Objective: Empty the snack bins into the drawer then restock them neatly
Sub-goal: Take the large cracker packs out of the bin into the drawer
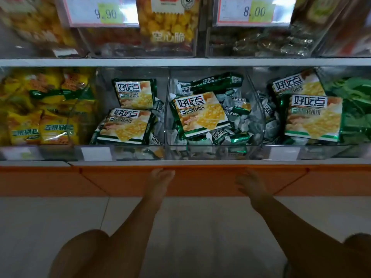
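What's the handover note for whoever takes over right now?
Left hand: open, fingertips at the top edge of the orange drawer.
Right hand: open, fingers spread, at the same drawer front.
The clear bins above it hold jumbled green cracker packs.
Done: nothing emptied yet; the drawer does not look pulled out.
Left: open the drawer, empty the bins into it, restock neatly.

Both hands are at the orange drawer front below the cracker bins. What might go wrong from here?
1. The left knee and right knee sit close before the orange drawer. Pulled out by the left hand and right hand, it may hit them.
2. The middle bin holds loosely heaped cracker packets. Tipping it may spill some onto the floor.
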The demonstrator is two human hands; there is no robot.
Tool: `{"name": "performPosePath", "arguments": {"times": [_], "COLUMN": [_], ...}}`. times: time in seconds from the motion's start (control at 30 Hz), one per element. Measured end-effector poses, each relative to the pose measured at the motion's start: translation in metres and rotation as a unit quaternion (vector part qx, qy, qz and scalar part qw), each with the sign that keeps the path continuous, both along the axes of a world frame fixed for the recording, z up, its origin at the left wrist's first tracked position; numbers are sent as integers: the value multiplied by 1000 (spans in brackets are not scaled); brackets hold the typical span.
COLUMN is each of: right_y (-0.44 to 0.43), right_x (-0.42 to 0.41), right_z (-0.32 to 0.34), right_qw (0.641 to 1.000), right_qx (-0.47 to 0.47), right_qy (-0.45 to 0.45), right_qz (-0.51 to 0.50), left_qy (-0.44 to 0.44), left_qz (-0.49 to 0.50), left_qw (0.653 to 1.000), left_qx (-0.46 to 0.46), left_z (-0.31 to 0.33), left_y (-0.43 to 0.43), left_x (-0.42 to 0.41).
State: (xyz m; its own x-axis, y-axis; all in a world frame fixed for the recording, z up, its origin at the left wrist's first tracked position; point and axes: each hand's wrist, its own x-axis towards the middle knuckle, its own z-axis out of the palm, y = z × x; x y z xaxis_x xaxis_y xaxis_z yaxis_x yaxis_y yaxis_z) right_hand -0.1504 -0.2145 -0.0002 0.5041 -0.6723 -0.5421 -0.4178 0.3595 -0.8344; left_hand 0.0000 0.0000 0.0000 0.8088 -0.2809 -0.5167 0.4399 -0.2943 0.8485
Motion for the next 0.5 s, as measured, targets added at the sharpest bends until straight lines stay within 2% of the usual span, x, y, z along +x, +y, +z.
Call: {"name": "performPosePath", "arguments": {"times": [0.07, 0.17, 0.3, 0.37, 0.43, 0.5], "right_y": [-1, -6, -1, 7, 16, 26], "right_x": [3, 8, 3, -4, -16, -29], "right_z": [-3, -8, -11, -13, -14, -14], "right_qw": [999, 996, 996, 992, 994, 1000], "right_qx": [29, 79, 80, 97, 76, 3], "right_qy": [-7, -34, -42, -52, -33, -4], "right_qz": [-29, -34, -23, -62, -73, -21], "left_qy": [-4, -12, -32, -46, -42, -33], "left_qz": [26, 38, 33, 27, 28, 26], "left_qw": [999, 998, 998, 997, 997, 997], "left_qx": [-37, -38, -49, -52, -61, -58], "left_z": [-1, -6, 0, -1, -3, -9], "left_y": [-3, -7, -3, 3, 10, 17], "left_x": [1, 3, -7, -15, -23, -30]}}
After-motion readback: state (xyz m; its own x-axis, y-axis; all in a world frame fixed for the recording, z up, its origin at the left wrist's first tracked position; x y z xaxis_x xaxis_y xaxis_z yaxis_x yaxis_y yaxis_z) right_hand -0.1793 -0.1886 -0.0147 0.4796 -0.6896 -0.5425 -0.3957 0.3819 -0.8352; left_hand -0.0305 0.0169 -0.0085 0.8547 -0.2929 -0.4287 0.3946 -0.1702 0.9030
